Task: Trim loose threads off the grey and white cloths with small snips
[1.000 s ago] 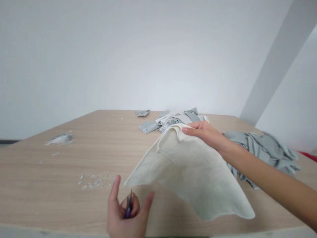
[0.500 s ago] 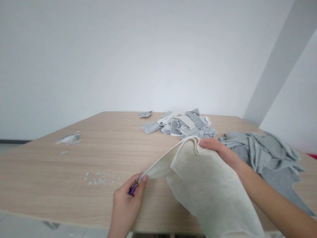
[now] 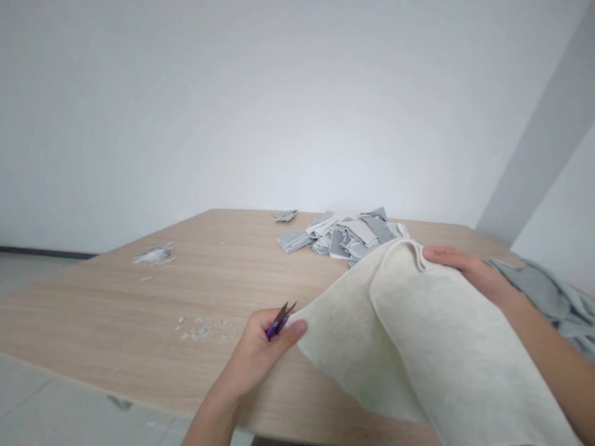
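Note:
A large cream cloth (image 3: pixel 418 334) is held up over the wooden table (image 3: pixel 139 303) between both hands. My left hand (image 3: pixel 263 350) is closed around small purple thread snips (image 3: pixel 280 318), blades pointing up, and its thumb pinches the cloth's left corner. My right hand (image 3: pixel 469 269) grips the cloth's upper folded edge farther back on the right, fingers curled over it. The cloth drapes down toward the bottom right of the view.
A pile of folded grey and white fabric pieces (image 3: pixel 348 235) lies at the table's far side. Crumpled grey cloth (image 3: pixel 548 297) sits at the right. Small scraps (image 3: pixel 204 328) and a lint heap (image 3: pixel 155 254) dot the left tabletop. Floor shows at bottom left.
My left hand has closed on the cloth's corner while still holding the snips. My right hand moved right with the upper edge, spreading the cloth. The view shifted right.

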`<control>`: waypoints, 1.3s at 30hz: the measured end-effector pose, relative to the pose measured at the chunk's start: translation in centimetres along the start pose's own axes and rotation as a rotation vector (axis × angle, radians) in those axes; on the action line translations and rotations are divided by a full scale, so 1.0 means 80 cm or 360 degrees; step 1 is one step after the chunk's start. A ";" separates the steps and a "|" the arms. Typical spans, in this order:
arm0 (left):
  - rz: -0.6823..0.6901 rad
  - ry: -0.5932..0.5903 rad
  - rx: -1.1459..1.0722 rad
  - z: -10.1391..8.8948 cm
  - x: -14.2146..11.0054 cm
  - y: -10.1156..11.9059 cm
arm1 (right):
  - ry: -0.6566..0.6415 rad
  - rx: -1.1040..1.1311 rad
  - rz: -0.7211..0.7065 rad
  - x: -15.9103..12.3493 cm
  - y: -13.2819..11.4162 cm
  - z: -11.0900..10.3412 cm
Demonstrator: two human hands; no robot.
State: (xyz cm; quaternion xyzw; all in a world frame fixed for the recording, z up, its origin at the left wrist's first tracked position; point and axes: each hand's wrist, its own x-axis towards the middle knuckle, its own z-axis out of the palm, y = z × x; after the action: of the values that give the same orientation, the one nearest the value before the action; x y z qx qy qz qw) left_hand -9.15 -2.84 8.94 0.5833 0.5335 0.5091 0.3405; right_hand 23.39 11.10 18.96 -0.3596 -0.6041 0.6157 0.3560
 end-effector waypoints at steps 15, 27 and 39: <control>-0.0381 -0.0257 0.0707 0.045 0.018 -0.164 | 0.0079 -0.1619 -0.0193 0.124 0.207 -0.012; -0.0346 -0.0001 0.0495 0.002 -0.004 -0.168 | -0.0112 -0.1485 -0.0446 0.069 0.258 0.111; -0.0223 0.0303 0.0396 0.006 -0.027 -0.189 | -0.0457 -0.1495 -0.0740 0.084 0.294 0.175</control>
State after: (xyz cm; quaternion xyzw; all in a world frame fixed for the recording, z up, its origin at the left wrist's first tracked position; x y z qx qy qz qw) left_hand -12.69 -1.88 -5.86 0.5315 0.6615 0.4673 0.2482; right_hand 7.81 9.78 -4.51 -0.2490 -0.9204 0.2274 0.1977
